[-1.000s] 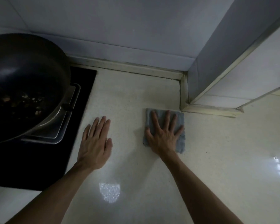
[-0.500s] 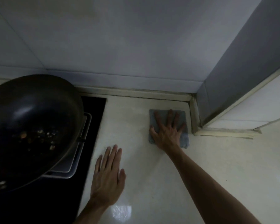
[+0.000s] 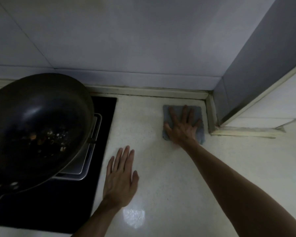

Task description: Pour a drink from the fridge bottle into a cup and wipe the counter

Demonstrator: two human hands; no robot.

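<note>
**Grey cloth (image 3: 196, 112) under my right hand (image 3: 181, 129), far corner of counter (image 3: 161, 177)**

Far left: dark wok (image 3: 38, 130), bits of food inside, sits over a metal tray (image 3: 85, 161) on the black cooktop (image 3: 104, 130). Just right of the cooktop's edge, near side: my left hand (image 3: 120, 178) lies palm down on the pale speckled counter, fingers straight and close together, holding nothing. Glare patch (image 3: 133, 218) beside that wrist. Farther and to the right: my right hand presses the cloth flat, fingers straight and spread, none curled round it. Cloth lies on the counter, near the back-wall trim, just beside the base of the tiled pillar (image 3: 263, 65). Hands well apart.
</note>
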